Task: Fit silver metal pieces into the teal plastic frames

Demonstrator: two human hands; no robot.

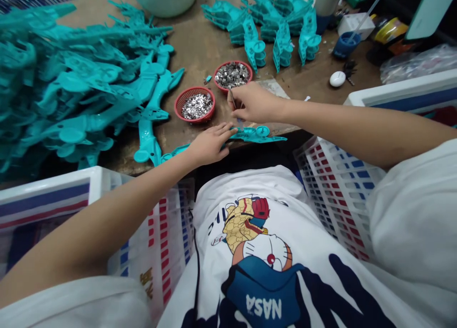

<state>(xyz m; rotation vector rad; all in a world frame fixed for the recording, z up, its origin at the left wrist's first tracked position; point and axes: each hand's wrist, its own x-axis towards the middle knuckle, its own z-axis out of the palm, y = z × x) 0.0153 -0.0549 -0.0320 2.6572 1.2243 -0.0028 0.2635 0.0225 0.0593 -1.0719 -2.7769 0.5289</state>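
A long turquoise plastic part (255,134) lies along the near edge of the table. My left hand (210,144) holds it down, fingers over its top and thumb on the near side. Above its right half, my right hand (255,102) is closed in a pinch around a thin dark tool that looks like tweezers (233,99). Whether its tip carries anything is too small to tell. Just beyond my hands stand two red baskets: the nearer basket (177,110) has small shiny metal pieces in it, the farther basket (216,80) greyer metal pieces.
A big heap of turquoise parts (82,80) covers the left of the table. Stacked turquoise parts (253,37) stand at the back. Right of them are a blue cup (346,44) and a white egg-shaped object (337,79). Plastic crates (96,180) flank my lap.
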